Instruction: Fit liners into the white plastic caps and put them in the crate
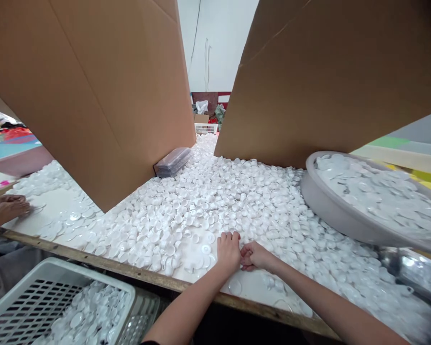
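Observation:
My left hand point(229, 251) and my right hand point(255, 256) meet close together over the front part of the table. The left one has its fingers curled in; the right one is pinched against it. Whatever lies between the fingers is hidden. Around them spreads a thick layer of small white plastic cup-shaped pieces point(172, 225), with flatter round white pieces point(301, 239) to the right. A few thin round discs point(234, 286) rest on the bare tabletop point(190, 258) near my wrists.
A grey basin point(330, 211) full of white discs stands at right, above a shiny metal container point(424, 273). Two large cardboard panels point(129, 96) point(309, 86) rise behind. A clear plastic box point(173, 162) lies between. Below left is a white basket point(129, 292). A co-worker's hands point(10, 208) are at far left.

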### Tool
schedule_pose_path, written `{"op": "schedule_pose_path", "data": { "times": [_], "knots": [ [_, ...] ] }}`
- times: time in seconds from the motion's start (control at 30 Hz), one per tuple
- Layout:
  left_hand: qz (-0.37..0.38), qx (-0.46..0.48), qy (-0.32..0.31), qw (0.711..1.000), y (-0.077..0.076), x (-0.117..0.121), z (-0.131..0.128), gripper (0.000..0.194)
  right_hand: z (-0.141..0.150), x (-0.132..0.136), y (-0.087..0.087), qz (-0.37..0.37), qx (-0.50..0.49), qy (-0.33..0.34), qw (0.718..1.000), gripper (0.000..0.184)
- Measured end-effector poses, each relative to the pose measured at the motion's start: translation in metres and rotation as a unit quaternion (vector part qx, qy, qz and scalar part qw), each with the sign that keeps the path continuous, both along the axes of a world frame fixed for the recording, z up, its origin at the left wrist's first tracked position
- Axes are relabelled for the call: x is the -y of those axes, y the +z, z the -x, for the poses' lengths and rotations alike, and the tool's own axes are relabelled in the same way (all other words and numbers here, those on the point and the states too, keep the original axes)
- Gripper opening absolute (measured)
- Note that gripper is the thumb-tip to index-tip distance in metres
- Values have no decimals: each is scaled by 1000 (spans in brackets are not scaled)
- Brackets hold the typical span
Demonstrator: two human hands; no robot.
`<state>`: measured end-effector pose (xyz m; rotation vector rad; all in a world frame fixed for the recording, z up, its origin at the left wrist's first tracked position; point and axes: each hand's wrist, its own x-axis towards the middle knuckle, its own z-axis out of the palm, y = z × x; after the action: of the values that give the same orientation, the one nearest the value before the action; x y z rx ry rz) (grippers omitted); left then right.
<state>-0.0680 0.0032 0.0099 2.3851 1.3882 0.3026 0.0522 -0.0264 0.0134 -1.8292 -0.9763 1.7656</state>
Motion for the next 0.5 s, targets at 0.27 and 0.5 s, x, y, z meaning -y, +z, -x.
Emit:
{"op": "schedule_pose_path", "data": {
  "times": [0.27,0.5],
  "knots": [
    [-24,-1,-31,999,15,8,3,27,11,9,10,-88,44,9,995,18],
    [-93,75,211,970,52,35,136,27,40,15,51,-183,16,93,979,28]
  ]
}}
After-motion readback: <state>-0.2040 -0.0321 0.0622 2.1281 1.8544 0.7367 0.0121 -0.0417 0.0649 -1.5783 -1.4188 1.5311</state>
